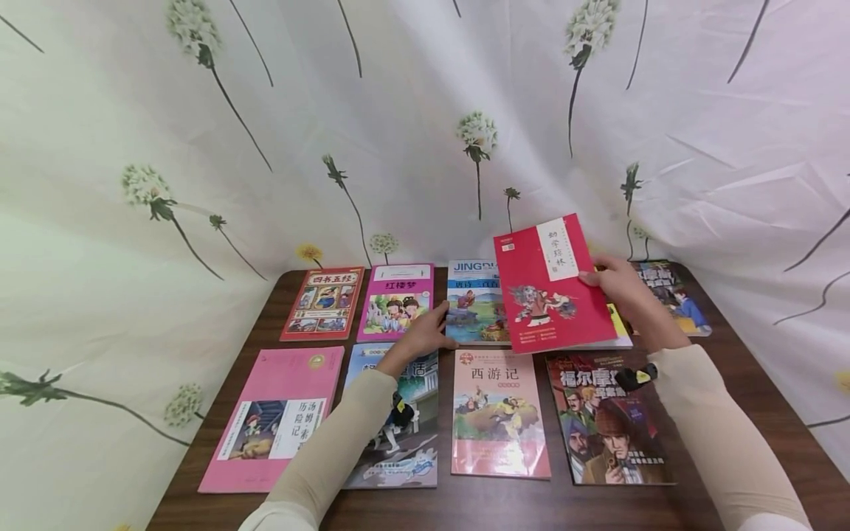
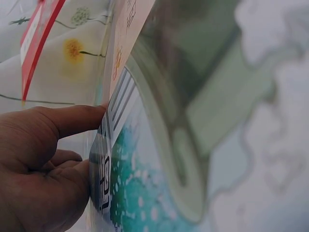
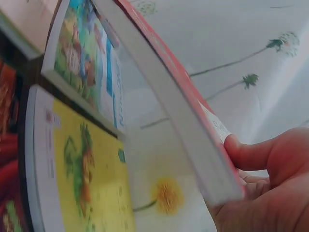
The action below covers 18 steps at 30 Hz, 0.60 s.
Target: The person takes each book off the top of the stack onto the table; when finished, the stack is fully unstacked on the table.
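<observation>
A red book (image 1: pixel 558 295) with a white title strip is held up and tilted above the back row by my right hand (image 1: pixel 620 291). In the right wrist view, the thumb (image 3: pixel 246 152) presses on its cover and the white page edges face the camera. My left hand (image 1: pixel 423 333) is at the left edge of a blue poetry book (image 1: pixel 468 310); whether it touches that book I cannot tell. It holds nothing that I can see. A yellow book (image 3: pixel 91 169) lies below the raised one, mostly hidden in the head view.
The back row also has a red comic-style book (image 1: pixel 323 302), a magenta book (image 1: pixel 392 302) and a blue-cover book (image 1: pixel 684 302). In front lie a pink book (image 1: pixel 292 369), a blue-grey book (image 1: pixel 412 461), a peach book (image 1: pixel 498 413) and a dark detective book (image 1: pixel 617 442). Flowered cloth (image 1: pixel 412 147) hangs behind the brown table (image 1: pixel 505 505).
</observation>
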### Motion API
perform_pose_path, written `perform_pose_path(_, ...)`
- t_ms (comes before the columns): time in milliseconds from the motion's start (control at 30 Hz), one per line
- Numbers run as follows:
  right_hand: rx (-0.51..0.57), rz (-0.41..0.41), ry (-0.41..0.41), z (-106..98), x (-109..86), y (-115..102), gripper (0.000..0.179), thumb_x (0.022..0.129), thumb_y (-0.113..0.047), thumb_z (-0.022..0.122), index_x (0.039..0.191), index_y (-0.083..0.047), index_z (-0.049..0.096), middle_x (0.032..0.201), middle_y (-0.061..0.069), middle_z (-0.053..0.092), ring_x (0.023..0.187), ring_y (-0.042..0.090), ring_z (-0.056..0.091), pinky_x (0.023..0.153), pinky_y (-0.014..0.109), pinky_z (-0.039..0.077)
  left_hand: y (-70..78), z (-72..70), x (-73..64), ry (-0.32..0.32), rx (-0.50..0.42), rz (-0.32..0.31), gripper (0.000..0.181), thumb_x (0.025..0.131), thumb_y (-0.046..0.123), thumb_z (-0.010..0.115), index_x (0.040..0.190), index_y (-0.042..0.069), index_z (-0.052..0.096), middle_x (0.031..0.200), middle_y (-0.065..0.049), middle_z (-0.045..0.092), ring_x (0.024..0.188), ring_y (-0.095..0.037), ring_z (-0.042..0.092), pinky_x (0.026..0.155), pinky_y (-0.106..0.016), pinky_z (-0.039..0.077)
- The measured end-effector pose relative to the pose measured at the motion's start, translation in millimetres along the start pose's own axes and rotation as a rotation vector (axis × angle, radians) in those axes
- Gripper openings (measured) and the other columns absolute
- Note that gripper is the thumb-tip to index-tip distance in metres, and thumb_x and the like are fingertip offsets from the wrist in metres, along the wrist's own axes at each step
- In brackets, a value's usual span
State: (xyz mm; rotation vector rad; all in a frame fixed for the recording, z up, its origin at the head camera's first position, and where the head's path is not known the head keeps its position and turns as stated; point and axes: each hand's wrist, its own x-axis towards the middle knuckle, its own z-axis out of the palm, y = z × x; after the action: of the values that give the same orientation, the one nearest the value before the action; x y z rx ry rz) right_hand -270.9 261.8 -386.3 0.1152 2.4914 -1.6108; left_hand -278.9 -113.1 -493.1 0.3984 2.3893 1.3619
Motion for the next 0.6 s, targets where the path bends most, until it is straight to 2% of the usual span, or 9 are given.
perform_pose_path(133, -0.008, 0.023, 0.031, -15.4, -14.9, 9.3, 0.059, 0.113, -0.029, 0.048, 0.164, -0.003, 0.033, 0.126, 0.019, 0.061, 0.084, 0.010, 0.070, 0.075, 0.033, 0.065, -0.6, -1.1, -0.5, -0.001, -0.009, -0.001, 0.097, 0.095, 0.003, 0.077, 0.171, 0.008, 0.016, 0.180, -0.009, 0.012, 0.159, -0.034, 0.035, 0.111, -0.047, 0.055)
perform_pose_path(367, -0.072, 0.039, 0.129, -41.6, -35.9, 26.4, 0.072, 0.110, -0.041, 0.051, 0.167, -0.003, 0.027, 0.144, 0.029, 0.050, 0.084, 0.008, 0.067, 0.073, 0.028, 0.064, -1.9, -2.6, -1.4, 0.007, -0.009, -0.003, 0.097, 0.094, 0.003, 0.077, 0.171, 0.007, 0.018, 0.180, -0.011, 0.013, 0.159, -0.036, 0.036, 0.112, -0.047, 0.055)
perform_pose_path(600, -0.085, 0.084, 0.183, -70.1, -53.8, 44.1, 0.076, 0.110, -0.043, 0.049, 0.167, -0.001, 0.023, 0.126, 0.020, 0.055, 0.076, 0.005, 0.066, 0.069, 0.028, 0.063, -1.0, -1.9, -2.4, 0.022, -0.014, -0.012, 0.097, 0.095, 0.004, 0.077, 0.171, 0.008, 0.018, 0.180, -0.010, 0.013, 0.159, -0.035, 0.036, 0.112, -0.047, 0.055)
